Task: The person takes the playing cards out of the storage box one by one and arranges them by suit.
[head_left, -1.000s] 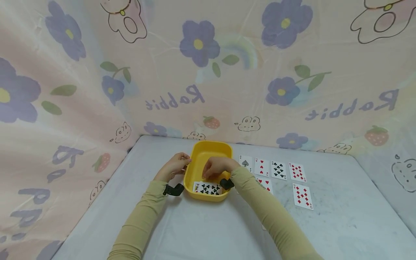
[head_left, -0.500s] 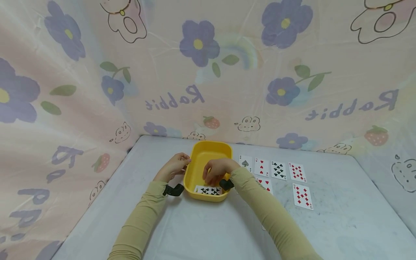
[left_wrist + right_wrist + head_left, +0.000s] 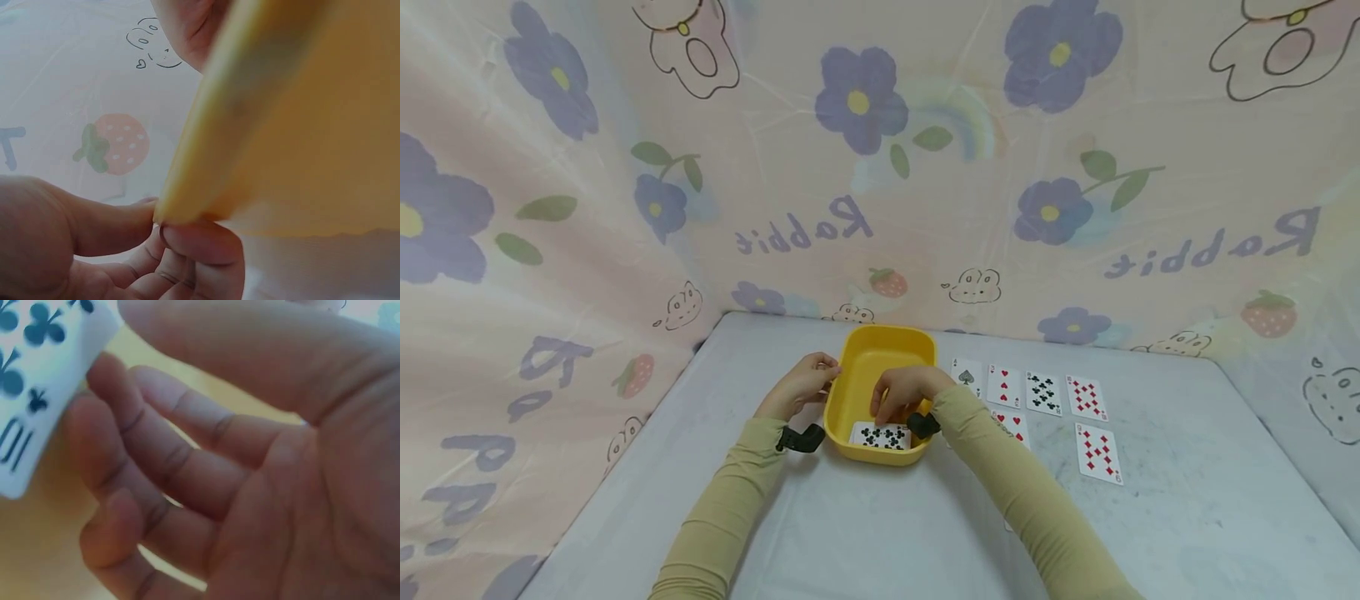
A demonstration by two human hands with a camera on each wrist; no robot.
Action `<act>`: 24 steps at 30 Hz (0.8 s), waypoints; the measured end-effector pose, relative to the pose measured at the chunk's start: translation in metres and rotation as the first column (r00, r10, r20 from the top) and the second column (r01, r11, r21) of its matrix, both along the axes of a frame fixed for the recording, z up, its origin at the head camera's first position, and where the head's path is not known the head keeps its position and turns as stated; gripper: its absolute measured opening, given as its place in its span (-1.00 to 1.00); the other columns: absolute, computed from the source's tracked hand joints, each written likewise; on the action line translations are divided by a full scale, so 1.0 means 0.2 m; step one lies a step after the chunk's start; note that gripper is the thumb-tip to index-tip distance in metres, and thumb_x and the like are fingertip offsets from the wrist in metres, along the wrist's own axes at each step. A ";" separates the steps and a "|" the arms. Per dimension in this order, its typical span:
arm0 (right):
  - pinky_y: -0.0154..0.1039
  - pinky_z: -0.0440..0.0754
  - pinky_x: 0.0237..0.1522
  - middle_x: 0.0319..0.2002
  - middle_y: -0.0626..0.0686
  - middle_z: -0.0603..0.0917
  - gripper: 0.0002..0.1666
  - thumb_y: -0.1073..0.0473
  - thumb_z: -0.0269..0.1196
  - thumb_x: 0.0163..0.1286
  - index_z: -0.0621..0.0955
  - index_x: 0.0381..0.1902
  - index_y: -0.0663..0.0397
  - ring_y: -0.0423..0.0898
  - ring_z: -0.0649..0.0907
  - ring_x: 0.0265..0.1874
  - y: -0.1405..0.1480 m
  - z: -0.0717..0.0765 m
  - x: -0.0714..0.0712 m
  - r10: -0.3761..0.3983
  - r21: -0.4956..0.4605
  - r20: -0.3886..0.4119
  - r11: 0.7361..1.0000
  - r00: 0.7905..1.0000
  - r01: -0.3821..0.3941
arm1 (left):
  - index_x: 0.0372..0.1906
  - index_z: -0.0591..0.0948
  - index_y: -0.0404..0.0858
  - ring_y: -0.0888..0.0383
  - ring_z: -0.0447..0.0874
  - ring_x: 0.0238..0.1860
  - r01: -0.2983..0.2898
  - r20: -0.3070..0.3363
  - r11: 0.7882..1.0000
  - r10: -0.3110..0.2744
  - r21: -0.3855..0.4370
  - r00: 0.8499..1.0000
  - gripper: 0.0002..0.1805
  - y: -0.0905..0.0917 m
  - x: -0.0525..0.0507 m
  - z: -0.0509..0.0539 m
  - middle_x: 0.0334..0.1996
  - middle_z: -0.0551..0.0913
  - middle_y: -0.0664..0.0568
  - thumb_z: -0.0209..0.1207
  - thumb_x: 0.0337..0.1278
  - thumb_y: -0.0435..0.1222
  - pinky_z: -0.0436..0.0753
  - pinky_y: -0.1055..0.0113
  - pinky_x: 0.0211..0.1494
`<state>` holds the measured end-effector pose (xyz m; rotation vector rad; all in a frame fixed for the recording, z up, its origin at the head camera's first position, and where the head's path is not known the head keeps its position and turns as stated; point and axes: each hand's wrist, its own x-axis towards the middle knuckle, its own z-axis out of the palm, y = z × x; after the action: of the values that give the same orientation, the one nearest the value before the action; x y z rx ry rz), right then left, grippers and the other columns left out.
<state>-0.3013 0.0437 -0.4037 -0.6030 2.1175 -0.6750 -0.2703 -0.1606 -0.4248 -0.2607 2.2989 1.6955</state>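
Note:
A yellow plastic tray [image 3: 859, 379] stands on the white table. My left hand [image 3: 799, 388] pinches its left rim; in the left wrist view the thumb and index finger [image 3: 203, 240] meet on the yellow edge. Over the tray's near half is my right hand [image 3: 904, 392], fingers bent downward. It pinches the edge of a ten of clubs playing card [image 3: 37, 381], with the thumb on one side and fingertips on the other. From the head, that card [image 3: 883, 437] appears face up at the tray's near end. Whether other cards lie beneath it is hidden.
Face-up cards lie right of the tray: an ace of spades [image 3: 966, 377], a three of hearts [image 3: 1003, 387], a clubs card [image 3: 1043, 392] and two diamonds cards, one nearer [image 3: 1098, 452]. My right sleeve [image 3: 1022, 475] partly covers a hearts card [image 3: 1013, 425]. A patterned curtain [image 3: 925, 208] encloses the table.
My right fingers have shifted slightly toward the tray's near end. The clubs card there first tilted up and now shows more of its face again. My left hand and the tray are unmoved.

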 end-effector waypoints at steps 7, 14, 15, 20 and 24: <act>-0.29 0.51 -0.39 -0.43 0.00 0.63 -0.89 0.22 0.39 0.20 0.68 -0.30 0.06 -0.13 0.52 -0.50 0.00 -0.01 -0.01 0.039 -0.007 0.009 0.999 0.999 -0.038 | -0.04 0.42 -0.34 0.08 0.56 -0.33 0.000 0.004 1.000 0.000 0.008 1.000 -0.81 0.00 0.00 0.00 -0.26 0.53 -0.12 -0.01 0.43 -0.29 0.62 0.32 -0.34; -0.35 0.43 -0.48 -0.50 0.00 0.60 -0.94 0.23 0.36 0.23 0.68 -0.39 0.10 -0.13 0.47 -0.55 0.00 0.00 -0.02 -0.002 -0.053 -0.063 0.999 0.998 -0.001 | -0.04 0.42 -0.35 0.07 0.56 -0.32 0.001 -0.012 1.000 -0.001 -0.001 1.000 -0.81 0.00 0.01 0.01 -0.25 0.53 -0.12 -0.02 0.43 -0.29 0.61 0.32 -0.34; -0.35 0.43 -0.49 -0.49 0.00 0.60 -0.94 0.23 0.36 0.23 0.67 -0.39 0.11 -0.13 0.47 -0.55 0.00 0.00 -0.02 -0.025 -0.067 -0.072 0.998 0.997 0.020 | -0.05 0.42 -0.35 0.07 0.56 -0.31 0.002 -0.014 1.000 -0.002 -0.004 1.000 -0.81 0.00 0.01 0.01 -0.25 0.54 -0.12 -0.01 0.43 -0.29 0.61 0.32 -0.34; -0.33 0.48 -0.46 -0.49 0.00 0.57 -0.90 0.27 0.35 0.23 0.62 -0.33 0.15 -0.13 0.49 -0.53 0.02 0.03 -0.02 -0.136 -0.157 -0.060 0.980 0.989 0.125 | -0.05 0.42 -0.35 0.08 0.56 -0.32 0.005 -0.021 1.000 -0.005 -0.002 1.000 -0.81 0.00 0.01 0.00 -0.27 0.53 -0.11 0.00 0.43 -0.28 0.61 0.33 -0.35; -0.30 0.53 -0.43 -0.49 0.02 0.58 -0.88 0.28 0.33 0.25 0.59 -0.28 0.16 -0.11 0.50 -0.53 0.06 0.06 -0.03 -0.187 -0.225 -0.034 0.958 0.982 0.175 | -0.05 0.41 -0.35 0.09 0.55 -0.34 0.009 -0.021 1.000 -0.009 0.002 1.000 -0.81 0.00 0.01 0.00 -0.29 0.54 -0.10 0.00 0.43 -0.29 0.60 0.33 -0.36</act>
<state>-0.3068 0.0555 -0.3914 -0.5556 2.1829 -1.0183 -0.2682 -0.1602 -0.4251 -0.2330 2.3098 1.7037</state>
